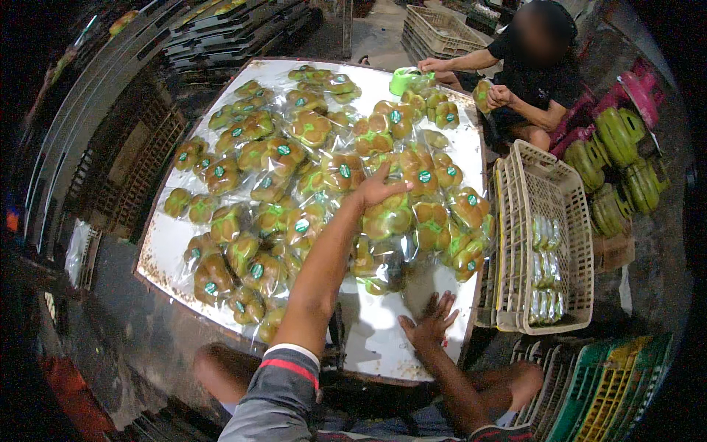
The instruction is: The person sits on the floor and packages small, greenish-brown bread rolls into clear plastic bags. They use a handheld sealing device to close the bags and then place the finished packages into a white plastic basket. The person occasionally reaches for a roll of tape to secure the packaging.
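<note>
Many clear plastic bags (283,151) of rounded, lobed brown-and-green produce cover most of the white table (372,346); its exact kind I cannot tell. Round dark-green stickers mark many of them. Reaching across the pile, my left hand (379,190) has thumb and fingers apart over the bags. Just below its wrist lies one large bag (387,219); whether the hand presses on it is unclear. My right hand (429,322) is spread at the table's near right part, below the nearest bags, with nothing in it.
Across the far right corner sits a person (541,81) holding one bag (483,96), near a bright green object (401,81). A beige crate (582,287) with small silvery packs stands right of the table. Green and yellow crates (593,390) stand nearer; large green bundles (618,140) lie beyond.
</note>
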The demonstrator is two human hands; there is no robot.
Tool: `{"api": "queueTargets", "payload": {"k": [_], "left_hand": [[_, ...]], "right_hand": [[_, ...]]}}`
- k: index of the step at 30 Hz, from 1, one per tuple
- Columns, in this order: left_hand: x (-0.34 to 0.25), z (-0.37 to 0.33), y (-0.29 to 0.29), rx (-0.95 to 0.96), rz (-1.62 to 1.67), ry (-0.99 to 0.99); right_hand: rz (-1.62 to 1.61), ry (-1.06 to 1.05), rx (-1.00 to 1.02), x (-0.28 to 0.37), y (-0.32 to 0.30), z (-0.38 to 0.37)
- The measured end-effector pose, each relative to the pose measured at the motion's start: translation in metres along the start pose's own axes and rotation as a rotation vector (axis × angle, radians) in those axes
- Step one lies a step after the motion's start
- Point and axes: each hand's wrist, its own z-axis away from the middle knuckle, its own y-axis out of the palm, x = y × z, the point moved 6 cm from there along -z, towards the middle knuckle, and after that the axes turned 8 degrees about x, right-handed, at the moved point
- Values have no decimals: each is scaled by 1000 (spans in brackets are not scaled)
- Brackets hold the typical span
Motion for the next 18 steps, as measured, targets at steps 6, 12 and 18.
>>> {"api": "queueTargets", "payload": {"k": [6,12,18], "left_hand": [[-9,71,30,97,-226,-34],[-11,140,50,-142,-413,27],[-61,250,25,-501,-553,-149]], "right_hand": [[80,-114,-307,-4,0,10],[36,-8,22,-9,14,7],[-131,8,198,-33,7,3]]}}
